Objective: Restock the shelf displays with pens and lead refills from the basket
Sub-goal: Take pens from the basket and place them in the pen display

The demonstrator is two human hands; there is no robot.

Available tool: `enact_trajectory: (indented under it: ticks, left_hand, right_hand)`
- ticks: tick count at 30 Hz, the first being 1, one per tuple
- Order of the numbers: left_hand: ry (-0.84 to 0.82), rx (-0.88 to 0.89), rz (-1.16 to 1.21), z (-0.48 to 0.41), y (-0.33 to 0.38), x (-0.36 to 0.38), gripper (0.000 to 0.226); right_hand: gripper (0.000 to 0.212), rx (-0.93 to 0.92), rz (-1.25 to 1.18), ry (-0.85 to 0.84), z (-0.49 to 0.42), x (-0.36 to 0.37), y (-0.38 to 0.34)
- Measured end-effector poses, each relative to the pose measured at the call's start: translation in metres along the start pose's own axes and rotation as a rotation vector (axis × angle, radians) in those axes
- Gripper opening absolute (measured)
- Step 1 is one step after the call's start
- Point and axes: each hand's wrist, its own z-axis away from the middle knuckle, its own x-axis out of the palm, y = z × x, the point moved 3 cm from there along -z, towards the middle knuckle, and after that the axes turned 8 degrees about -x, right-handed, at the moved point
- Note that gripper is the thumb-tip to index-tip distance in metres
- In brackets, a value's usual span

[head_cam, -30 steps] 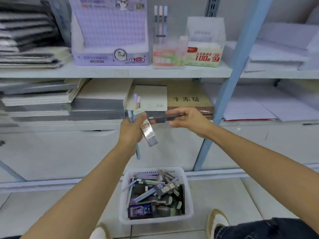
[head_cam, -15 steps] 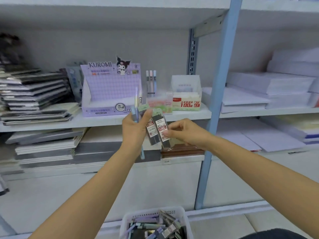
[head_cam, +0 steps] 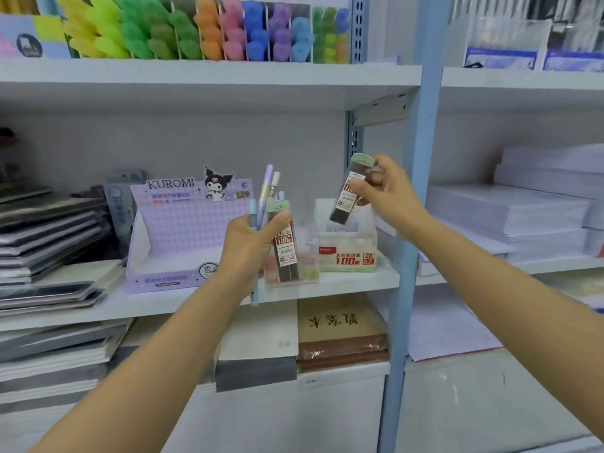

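Observation:
My left hand (head_cam: 250, 248) grips a bundle: a dark lead refill case with a green cap (head_cam: 285, 246) and a few pastel pens (head_cam: 265, 194) that stick up above the fingers. My right hand (head_cam: 389, 194) pinches a second lead refill case (head_cam: 348, 194), tilted, above a clear display box with a red "100" label (head_cam: 348, 246) on the middle shelf. A purple KUROMI display box (head_cam: 183, 237) stands to the left of my left hand. The basket is out of view.
A blue shelf upright (head_cam: 413, 223) runs just right of my right hand. Stacks of dark notebooks (head_cam: 49, 243) lie at the left, white paper reams (head_cam: 523, 207) at the right. Coloured highlighter-like items (head_cam: 196, 31) fill the top shelf. Brown notebooks (head_cam: 340, 331) lie below.
The view has tilted up and the basket has left it. My right hand has taken one refill case from the left-hand bundle and raised it up and right over the clear box.

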Motion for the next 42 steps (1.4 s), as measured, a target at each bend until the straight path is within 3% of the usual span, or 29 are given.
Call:
enact_trajectory:
  ticks: [3,10,14,19,24,27,30,34,38,42]
  left_hand:
    - [-0.016,-0.03,-0.028,-0.015,-0.007,0.002,0.027]
    - [-0.031,-0.034,-0.035,-0.039,-0.014,0.002,0.023]
    - [-0.058,-0.026,-0.046,-0.046,-0.014,-0.001,0.019]
    - [-0.058,0.024,-0.012,-0.048,-0.013,0.0,0.017]
    - [-0.03,0.055,-0.02,-0.045,-0.013,0.002,0.039]
    - [-0.033,0.061,-0.024,-0.043,-0.011,0.004,0.048]
    - [-0.044,0.076,-0.027,-0.043,-0.008,0.009,0.043]
    - [-0.097,0.113,-0.06,-0.039,-0.005,0.018,0.037]
    - [-0.064,0.105,-0.069,-0.034,-0.001,0.02,0.018]
    - [-0.006,0.01,-0.053,-0.038,-0.002,0.012,0.015]
  right_hand:
    - [0.019,0.027,0.137,-0.011,-0.019,0.006,0.022]
    - [0.013,-0.026,0.515,-0.268,-0.04,0.044,0.06]
    - [0.017,0.091,0.475,-0.387,-0.046,0.051,0.077]
    - [0.026,0.065,0.459,-0.363,-0.046,0.05,0.085]
    - [0.039,-0.092,0.617,-0.245,-0.047,0.049,0.073]
    - [0.024,-0.159,0.426,-0.174,-0.046,0.046,0.048]
    - [0.023,-0.012,-0.024,-0.372,-0.035,0.054,0.025]
    - [0.017,0.038,-0.119,-0.524,-0.024,0.059,0.01]
    - [0.012,0.043,-0.035,-0.454,-0.029,0.051,0.01]
    - [0.009,0.023,0.085,-0.123,-0.04,0.026,0.016]
